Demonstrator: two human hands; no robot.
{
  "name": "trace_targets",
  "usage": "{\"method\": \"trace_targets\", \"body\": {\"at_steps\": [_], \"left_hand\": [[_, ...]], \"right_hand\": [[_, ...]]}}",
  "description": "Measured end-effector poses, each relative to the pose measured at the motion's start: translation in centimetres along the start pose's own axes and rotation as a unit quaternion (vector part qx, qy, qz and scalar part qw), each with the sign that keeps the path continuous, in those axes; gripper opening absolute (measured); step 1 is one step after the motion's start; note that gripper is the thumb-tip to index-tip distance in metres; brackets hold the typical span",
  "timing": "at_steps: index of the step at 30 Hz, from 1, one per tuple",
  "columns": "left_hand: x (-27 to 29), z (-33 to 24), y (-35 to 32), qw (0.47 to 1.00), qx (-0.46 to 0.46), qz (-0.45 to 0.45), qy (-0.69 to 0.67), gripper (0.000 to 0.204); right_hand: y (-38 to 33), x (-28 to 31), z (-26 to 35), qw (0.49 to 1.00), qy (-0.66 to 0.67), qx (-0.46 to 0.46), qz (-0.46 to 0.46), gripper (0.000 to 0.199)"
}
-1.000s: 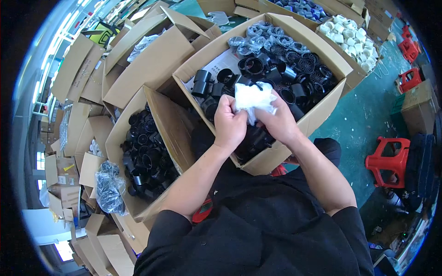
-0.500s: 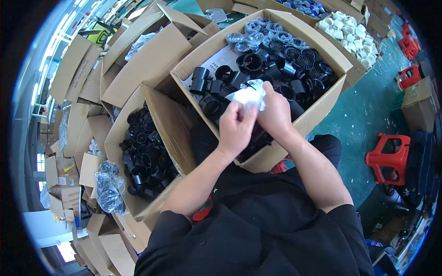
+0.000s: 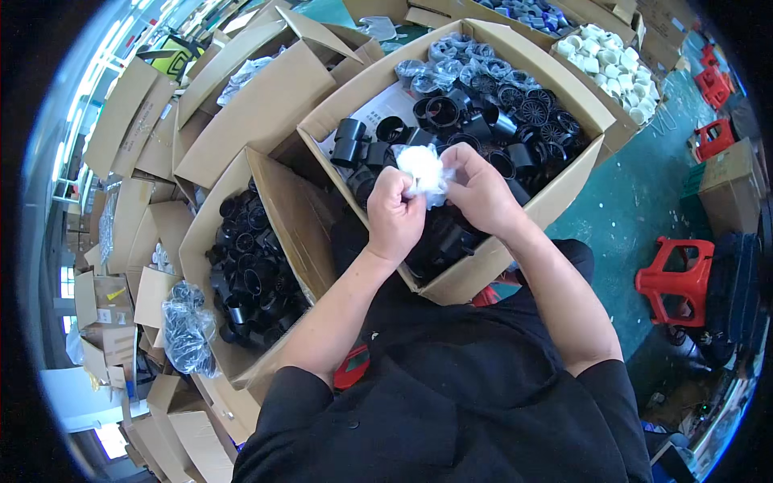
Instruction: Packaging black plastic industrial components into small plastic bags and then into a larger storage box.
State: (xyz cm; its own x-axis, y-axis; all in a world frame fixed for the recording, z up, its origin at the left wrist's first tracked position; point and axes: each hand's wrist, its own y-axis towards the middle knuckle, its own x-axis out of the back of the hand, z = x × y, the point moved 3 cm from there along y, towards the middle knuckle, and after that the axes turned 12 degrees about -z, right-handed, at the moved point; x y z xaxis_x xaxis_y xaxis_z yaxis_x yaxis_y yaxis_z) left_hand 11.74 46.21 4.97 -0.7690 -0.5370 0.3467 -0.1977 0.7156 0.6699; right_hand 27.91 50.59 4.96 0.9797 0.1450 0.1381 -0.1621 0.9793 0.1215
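Observation:
A crinkled whitish plastic bag [image 3: 424, 171] is stretched between my hands above a large open cardboard box [image 3: 570, 187]. My left hand [image 3: 394, 216] pinches its left edge with fingers curled. On the other side, my right hand [image 3: 485, 193] grips the bag between thumb and bent fingers. Whether anything white lies inside it, I cannot tell. Below are many black plastic pipe fittings [image 3: 441, 113], some round and open-ended, some with spoked grilles. Toward the back of that box sit fittings wrapped in clear plastic [image 3: 439, 71].
At the left stands a second cardboard box [image 3: 294, 217] of black fittings [image 3: 251, 278], with a wrapped bundle [image 3: 187, 338] beside it. White fittings [image 3: 609, 68] fill a box at the back right. A red stool [image 3: 675, 280] stands on the green floor at the right.
My hands have moved slightly apart, and the bag is more spread out and a little further left. My right hand has turned, its fingers now pinching the bag's edge.

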Motion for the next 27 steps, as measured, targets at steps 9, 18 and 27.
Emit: {"method": "trace_targets", "body": {"at_steps": [9, 18, 27], "left_hand": [[-1.4, -4.1, -2.9, 0.997, -0.010, 0.053, -0.055, 0.025], [-0.5, -0.2, 0.2, 0.958, 0.280, -0.005, -0.054, 0.014], [-0.2, -1.0, 0.7, 0.932, 0.337, -0.020, -0.134, 0.013]], "right_hand": [[-0.4, -0.8, 2.3, 0.970, -0.215, 0.027, -0.111, 0.031], [-0.2, -0.8, 2.7, 0.992, -0.099, -0.041, -0.067, 0.032], [-0.7, -0.9, 2.9, 0.991, -0.124, -0.045, -0.035, 0.037]]}}
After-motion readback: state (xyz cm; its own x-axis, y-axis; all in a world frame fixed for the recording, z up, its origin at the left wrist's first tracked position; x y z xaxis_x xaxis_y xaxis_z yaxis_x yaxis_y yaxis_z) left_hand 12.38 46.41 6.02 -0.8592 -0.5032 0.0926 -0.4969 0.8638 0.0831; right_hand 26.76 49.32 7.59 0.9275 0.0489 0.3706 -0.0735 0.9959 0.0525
